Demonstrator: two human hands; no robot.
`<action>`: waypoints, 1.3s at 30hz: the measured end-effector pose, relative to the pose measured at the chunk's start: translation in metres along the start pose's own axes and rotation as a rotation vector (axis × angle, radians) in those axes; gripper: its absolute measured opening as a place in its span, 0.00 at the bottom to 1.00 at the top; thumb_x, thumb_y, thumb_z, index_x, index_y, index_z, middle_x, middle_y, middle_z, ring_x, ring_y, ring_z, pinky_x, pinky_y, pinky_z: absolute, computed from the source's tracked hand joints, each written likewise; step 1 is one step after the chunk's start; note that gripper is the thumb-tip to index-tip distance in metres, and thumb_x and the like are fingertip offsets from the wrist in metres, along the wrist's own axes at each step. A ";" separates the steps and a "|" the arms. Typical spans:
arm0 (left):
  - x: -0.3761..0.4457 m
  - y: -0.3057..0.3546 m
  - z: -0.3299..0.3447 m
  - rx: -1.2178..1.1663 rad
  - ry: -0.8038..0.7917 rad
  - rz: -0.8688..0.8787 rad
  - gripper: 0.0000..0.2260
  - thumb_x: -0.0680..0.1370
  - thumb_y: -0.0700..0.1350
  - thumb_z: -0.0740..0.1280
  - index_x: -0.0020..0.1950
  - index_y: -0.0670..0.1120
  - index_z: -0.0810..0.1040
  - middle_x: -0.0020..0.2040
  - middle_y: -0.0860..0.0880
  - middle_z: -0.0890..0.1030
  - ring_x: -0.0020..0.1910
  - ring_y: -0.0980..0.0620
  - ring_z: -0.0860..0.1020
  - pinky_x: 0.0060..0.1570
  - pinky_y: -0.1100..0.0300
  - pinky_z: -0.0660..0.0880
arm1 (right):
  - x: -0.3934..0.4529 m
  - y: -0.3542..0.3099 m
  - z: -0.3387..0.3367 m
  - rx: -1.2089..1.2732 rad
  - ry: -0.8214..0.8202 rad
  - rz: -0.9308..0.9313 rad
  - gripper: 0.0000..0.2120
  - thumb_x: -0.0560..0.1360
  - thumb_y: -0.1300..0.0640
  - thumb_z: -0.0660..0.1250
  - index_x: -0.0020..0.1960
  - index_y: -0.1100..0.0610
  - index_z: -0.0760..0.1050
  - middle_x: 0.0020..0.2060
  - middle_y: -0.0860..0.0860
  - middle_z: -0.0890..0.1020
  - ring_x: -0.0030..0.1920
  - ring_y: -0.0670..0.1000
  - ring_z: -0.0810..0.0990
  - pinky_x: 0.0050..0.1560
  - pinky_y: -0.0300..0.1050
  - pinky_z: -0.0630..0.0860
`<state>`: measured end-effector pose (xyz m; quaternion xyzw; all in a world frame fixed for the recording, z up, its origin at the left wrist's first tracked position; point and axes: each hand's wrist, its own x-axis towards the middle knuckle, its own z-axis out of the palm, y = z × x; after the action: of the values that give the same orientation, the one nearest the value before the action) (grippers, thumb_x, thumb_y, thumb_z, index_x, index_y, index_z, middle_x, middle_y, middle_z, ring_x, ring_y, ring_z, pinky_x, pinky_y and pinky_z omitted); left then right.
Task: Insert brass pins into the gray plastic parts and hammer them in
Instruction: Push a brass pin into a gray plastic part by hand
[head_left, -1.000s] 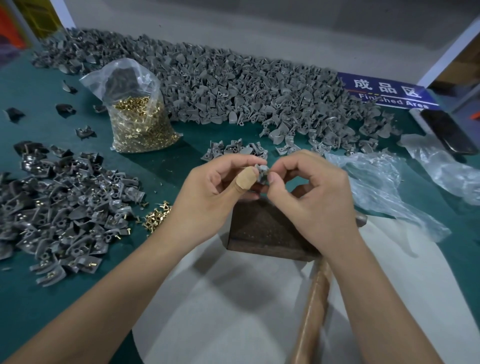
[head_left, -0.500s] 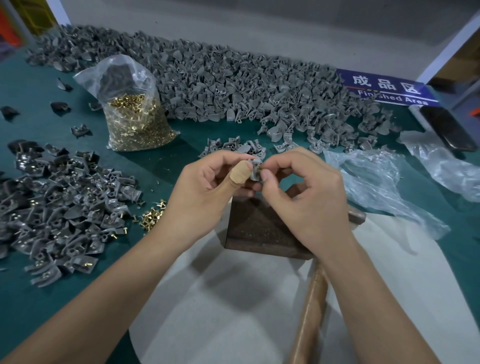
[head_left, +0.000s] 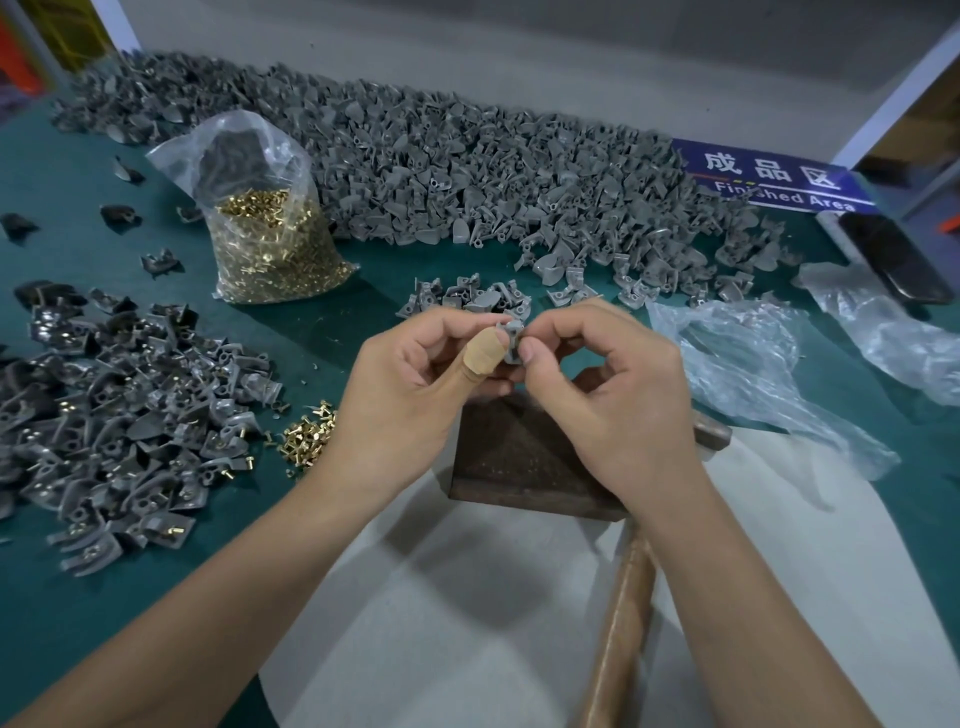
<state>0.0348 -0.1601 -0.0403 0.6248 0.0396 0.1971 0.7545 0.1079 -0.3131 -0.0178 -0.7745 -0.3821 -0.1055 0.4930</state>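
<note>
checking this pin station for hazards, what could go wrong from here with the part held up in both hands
1. The small gray plastic part is pinched in fingertips by the left hand and right hand, above the dark metal block; it may slip and drop.
2. The wooden-handled hammer lies under the right forearm and may get knocked.

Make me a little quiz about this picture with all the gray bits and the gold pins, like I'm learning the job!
1. True or false: both hands pinch one gray part above the dark block.
2. Where do the loose brass pins lie? A) on the block B) on the green mat beside the left hand C) inside the right hand
3. Fill in: the hammer handle lies under the ____ forearm.

Key: 1 true; 2 B; 3 right.
</note>
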 end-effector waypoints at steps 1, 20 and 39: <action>-0.001 0.000 0.001 -0.010 0.012 0.005 0.08 0.77 0.46 0.71 0.54 0.47 0.84 0.47 0.48 0.87 0.46 0.52 0.85 0.46 0.59 0.83 | 0.000 0.000 0.000 0.002 -0.004 -0.005 0.01 0.76 0.62 0.72 0.46 0.57 0.82 0.40 0.48 0.82 0.44 0.47 0.80 0.47 0.33 0.72; -0.001 0.002 0.002 -0.058 0.019 -0.133 0.10 0.77 0.47 0.69 0.52 0.43 0.85 0.43 0.45 0.87 0.42 0.50 0.87 0.43 0.63 0.82 | 0.002 0.000 -0.011 -0.156 -0.111 -0.159 0.02 0.77 0.66 0.72 0.46 0.62 0.82 0.42 0.50 0.81 0.44 0.46 0.78 0.48 0.32 0.72; -0.006 0.001 0.004 0.086 0.126 0.072 0.06 0.77 0.46 0.71 0.51 0.46 0.85 0.44 0.50 0.87 0.42 0.55 0.85 0.44 0.59 0.83 | -0.005 -0.010 0.005 0.031 -0.005 0.102 0.04 0.78 0.60 0.71 0.45 0.56 0.82 0.39 0.46 0.82 0.40 0.48 0.82 0.41 0.50 0.80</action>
<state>0.0305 -0.1654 -0.0391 0.6438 0.0729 0.2612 0.7155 0.0965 -0.3090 -0.0163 -0.7854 -0.3449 -0.0726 0.5088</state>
